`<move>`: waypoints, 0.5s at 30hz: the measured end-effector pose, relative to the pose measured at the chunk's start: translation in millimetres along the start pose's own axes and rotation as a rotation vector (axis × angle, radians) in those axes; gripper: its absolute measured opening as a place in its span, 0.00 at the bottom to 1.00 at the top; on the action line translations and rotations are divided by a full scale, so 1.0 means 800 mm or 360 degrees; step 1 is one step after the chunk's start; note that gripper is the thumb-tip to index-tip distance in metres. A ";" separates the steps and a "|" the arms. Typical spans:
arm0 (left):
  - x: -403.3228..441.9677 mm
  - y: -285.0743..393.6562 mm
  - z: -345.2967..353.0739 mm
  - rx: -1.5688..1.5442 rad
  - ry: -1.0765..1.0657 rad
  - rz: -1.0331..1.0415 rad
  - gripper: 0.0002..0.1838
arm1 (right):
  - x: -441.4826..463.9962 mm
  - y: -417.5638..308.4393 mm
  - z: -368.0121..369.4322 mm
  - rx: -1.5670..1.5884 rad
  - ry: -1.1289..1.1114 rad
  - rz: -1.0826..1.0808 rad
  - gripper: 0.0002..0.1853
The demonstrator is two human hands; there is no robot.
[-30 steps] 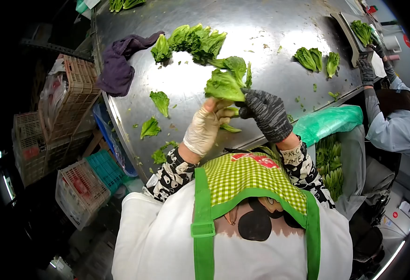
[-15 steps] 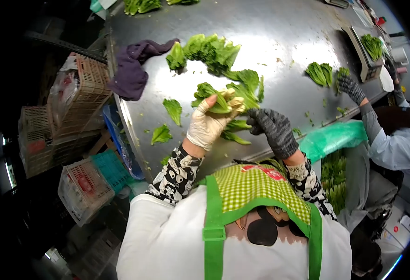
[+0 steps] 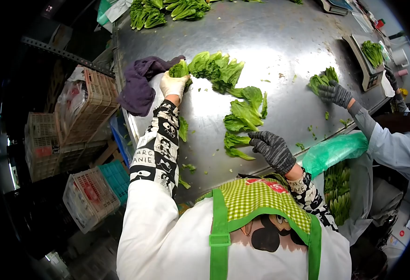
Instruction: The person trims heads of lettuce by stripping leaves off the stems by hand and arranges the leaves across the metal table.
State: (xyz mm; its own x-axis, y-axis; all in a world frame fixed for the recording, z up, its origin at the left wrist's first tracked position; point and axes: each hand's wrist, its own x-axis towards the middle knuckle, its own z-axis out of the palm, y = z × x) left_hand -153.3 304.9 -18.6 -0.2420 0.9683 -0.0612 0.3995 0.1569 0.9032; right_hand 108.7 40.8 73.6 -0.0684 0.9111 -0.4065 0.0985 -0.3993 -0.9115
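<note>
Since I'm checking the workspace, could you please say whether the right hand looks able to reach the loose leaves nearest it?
Probably yes: the right hand seems empty and sits close beside the leaves, with nothing visible in between.

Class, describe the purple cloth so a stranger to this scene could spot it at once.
Start at the big metal table and go to its left edge. There, next to the white-gloved left hand, lies a crumpled cloth. Its dark purple sets it apart from the bright green lettuce nearby.
</note>
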 end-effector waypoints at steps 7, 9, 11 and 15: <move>-0.100 0.051 -0.041 0.0181 0.0062 0.1214 0.20 | -0.004 -0.006 -0.014 0.0285 0.0026 -0.0005 0.19; -0.134 0.078 -0.056 0.0145 -0.0149 0.1816 0.23 | -0.001 -0.011 -0.018 0.0460 0.0068 0.0014 0.21; -0.175 0.100 -0.070 0.0204 -0.0430 0.1887 0.22 | 0.003 -0.027 -0.020 0.0412 0.0085 -0.0091 0.22; -0.220 0.114 -0.080 0.0431 -0.0625 0.2029 0.22 | 0.005 -0.055 -0.010 0.0469 -0.0004 -0.0174 0.19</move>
State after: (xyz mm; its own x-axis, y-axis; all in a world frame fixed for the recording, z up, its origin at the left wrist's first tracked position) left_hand -131.0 136.3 101.6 0.6697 0.4519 0.5894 0.3250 -0.8919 0.3145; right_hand 112.3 63.2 112.8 -0.0653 0.9501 -0.3050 -0.2015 -0.3120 -0.9285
